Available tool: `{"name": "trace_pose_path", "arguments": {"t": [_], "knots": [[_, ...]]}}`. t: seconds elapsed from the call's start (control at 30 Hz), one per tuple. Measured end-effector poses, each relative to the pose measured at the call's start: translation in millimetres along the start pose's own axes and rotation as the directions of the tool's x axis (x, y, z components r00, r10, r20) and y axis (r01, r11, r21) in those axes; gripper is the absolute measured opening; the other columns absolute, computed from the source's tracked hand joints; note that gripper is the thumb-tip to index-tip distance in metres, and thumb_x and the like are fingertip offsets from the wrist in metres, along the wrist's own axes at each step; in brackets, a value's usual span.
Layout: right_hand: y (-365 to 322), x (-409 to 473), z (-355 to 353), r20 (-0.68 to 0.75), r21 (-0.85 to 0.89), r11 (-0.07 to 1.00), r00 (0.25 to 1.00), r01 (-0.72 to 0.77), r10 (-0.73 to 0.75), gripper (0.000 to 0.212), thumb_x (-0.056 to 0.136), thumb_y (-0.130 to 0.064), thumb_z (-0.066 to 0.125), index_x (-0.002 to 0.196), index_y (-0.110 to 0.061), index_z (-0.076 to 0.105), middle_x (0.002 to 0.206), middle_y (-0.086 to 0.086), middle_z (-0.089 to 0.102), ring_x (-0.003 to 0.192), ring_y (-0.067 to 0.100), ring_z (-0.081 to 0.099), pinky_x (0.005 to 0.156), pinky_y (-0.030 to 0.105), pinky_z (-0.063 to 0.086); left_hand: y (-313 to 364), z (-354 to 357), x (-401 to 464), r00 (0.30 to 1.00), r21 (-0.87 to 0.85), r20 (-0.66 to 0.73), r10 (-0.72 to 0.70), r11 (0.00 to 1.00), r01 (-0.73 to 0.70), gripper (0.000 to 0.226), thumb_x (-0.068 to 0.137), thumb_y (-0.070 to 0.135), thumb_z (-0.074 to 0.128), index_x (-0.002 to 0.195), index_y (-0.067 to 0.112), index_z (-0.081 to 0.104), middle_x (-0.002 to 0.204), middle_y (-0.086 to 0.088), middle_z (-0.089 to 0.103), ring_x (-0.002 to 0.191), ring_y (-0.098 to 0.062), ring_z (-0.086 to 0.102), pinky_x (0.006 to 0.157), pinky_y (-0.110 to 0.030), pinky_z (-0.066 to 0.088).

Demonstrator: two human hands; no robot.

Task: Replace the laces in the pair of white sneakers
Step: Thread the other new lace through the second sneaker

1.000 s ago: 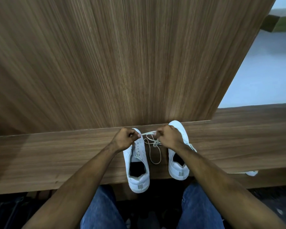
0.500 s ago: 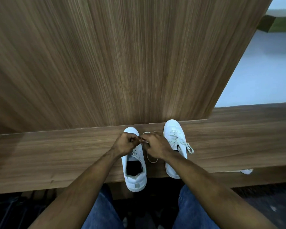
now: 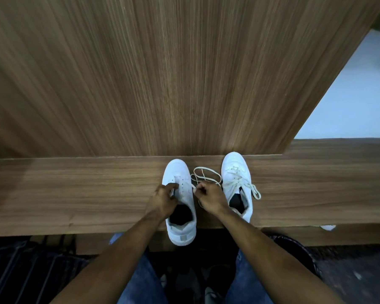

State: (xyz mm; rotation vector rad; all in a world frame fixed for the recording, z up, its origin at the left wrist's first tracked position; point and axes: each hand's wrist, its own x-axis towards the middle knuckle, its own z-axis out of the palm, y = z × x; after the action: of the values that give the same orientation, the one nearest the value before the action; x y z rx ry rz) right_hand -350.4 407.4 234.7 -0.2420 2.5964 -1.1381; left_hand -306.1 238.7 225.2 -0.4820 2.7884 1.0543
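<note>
Two white sneakers stand toes-forward on a wooden ledge [image 3: 75, 194]. The left sneaker [image 3: 180, 172] has bare eyelets, and its heel hangs over the ledge's front edge. The right sneaker [image 3: 236, 172] is laced, with a loose bow at its right side. A cream lace [image 3: 204, 175] lies looped on the wood between them. My left hand [image 3: 162, 201] rests on the left sneaker's tongue area, fingers pinching at the eyelets. My right hand [image 3: 211, 198] is closed on one end of the loose lace, just right of that sneaker.
A tall wooden panel [image 3: 162, 73] rises directly behind the ledge. A small white object [image 3: 328, 227] lies at the ledge's front edge on the right. My jeans-clad knees are below, with a dark bin [image 3: 303, 255] at the right.
The lace has come away from the left sneaker and now lies looped between the shoes. Both hands have dropped back toward me; the left one has gone onto the left sneaker's tongue.
</note>
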Motion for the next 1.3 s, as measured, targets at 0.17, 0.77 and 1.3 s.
{"name": "trace_pose_path", "arguments": {"t": [0.17,0.77,1.3], "knots": [[7.2,-10.5,22.5,-0.052,-0.151,0.988,0.999,-0.022,0.014,0.017,0.089,-0.027,0.055,0.098,-0.022,0.068,0.101,0.003,0.071,0.099,0.027,0.064,0.079,0.033,0.05,-5.6,6.5,-25.7,0.999,0.015,-0.025,-0.025,1.0,0.025,0.044,0.078,0.012,0.058,0.116,0.033,0.063,0.117,-0.001,0.066,0.103,-0.024,0.062,0.08,-0.028,0.048],[6.2,2.4,4.9,-0.021,-0.38,0.922,0.995,0.078,-0.093,0.021,0.091,-0.032,0.054,0.104,-0.03,0.07,0.105,0.002,0.071,0.098,0.03,0.064,0.079,0.035,0.05,0.8,18.5,1.9,0.997,-0.055,-0.022,-0.076,0.996,0.074,0.027,0.086,0.035,0.066,0.113,0.033,0.07,0.119,-0.008,0.053,0.108,-0.028,0.06,0.092,-0.037,0.05],[1.3,14.6,7.4,0.025,-0.446,0.882,0.987,0.154,-0.16,0.021,0.091,-0.032,0.051,0.102,-0.027,0.069,0.099,0.003,0.072,0.093,0.03,0.066,0.077,0.035,0.051,-2.3,23.0,14.0,0.996,-0.106,-0.017,-0.092,0.99,0.089,0.022,0.08,0.026,0.066,0.099,0.033,0.074,0.111,-0.008,0.062,0.101,-0.026,0.065,0.087,-0.038,0.053]]}}
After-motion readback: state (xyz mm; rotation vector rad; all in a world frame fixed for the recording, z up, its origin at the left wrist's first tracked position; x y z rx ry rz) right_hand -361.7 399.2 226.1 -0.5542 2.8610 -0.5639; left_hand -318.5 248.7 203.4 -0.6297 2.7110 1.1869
